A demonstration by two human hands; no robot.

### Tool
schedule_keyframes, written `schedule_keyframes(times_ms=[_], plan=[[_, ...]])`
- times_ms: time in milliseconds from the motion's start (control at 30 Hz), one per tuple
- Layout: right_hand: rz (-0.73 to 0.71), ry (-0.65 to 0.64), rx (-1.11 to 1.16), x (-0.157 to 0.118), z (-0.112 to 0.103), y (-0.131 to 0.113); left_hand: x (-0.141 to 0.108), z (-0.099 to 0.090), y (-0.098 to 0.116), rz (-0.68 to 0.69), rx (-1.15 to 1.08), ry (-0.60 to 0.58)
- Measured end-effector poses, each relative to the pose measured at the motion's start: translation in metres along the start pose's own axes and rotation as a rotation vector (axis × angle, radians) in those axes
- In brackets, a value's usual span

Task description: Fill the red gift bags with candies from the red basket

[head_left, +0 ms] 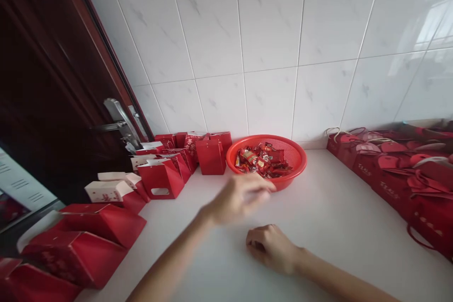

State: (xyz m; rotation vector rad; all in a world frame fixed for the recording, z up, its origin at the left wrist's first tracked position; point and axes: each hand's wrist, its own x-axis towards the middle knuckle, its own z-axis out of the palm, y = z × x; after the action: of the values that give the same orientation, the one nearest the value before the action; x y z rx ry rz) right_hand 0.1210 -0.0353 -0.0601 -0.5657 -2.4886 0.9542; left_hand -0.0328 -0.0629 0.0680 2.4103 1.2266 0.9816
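Note:
My left hand (242, 198) hovers over the white table just in front of a red plastic basket (300, 166), its fingertips overlapping the basket's near rim in view. It is smeared by motion, so whether it holds anything is unclear. Red-wrapped sweets (264, 159) lie heaped in the basket. Closer to me, my right hand (271, 247) rests low over the table with fingers curled into a loose fist. Nothing shows in the hollow of that fist.
Red paper gift boxes (161, 177) line the left side, several with white flaps up. Red gift bags (392, 184) with cord handles stand packed along the right. A tiled wall (269, 99) closes the back; a dark door (46, 80) with a metal handle (122, 122) is at left.

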Motion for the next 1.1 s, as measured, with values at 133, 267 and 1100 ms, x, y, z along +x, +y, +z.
schedule_keyframes(times_ms=[133,267,1100], plan=[[-0.006,-0.024,-0.005,-0.003,0.004,0.002,0.035,-0.069,-0.062,-0.516,0.293,0.347],[-0.014,0.004,-0.027,-0.002,0.008,0.003,0.056,-0.093,-0.113,-0.907,0.439,0.403],[0.257,0.183,0.729,0.005,-0.005,0.014,-0.009,-0.140,-0.079,-0.588,-0.353,0.663]])
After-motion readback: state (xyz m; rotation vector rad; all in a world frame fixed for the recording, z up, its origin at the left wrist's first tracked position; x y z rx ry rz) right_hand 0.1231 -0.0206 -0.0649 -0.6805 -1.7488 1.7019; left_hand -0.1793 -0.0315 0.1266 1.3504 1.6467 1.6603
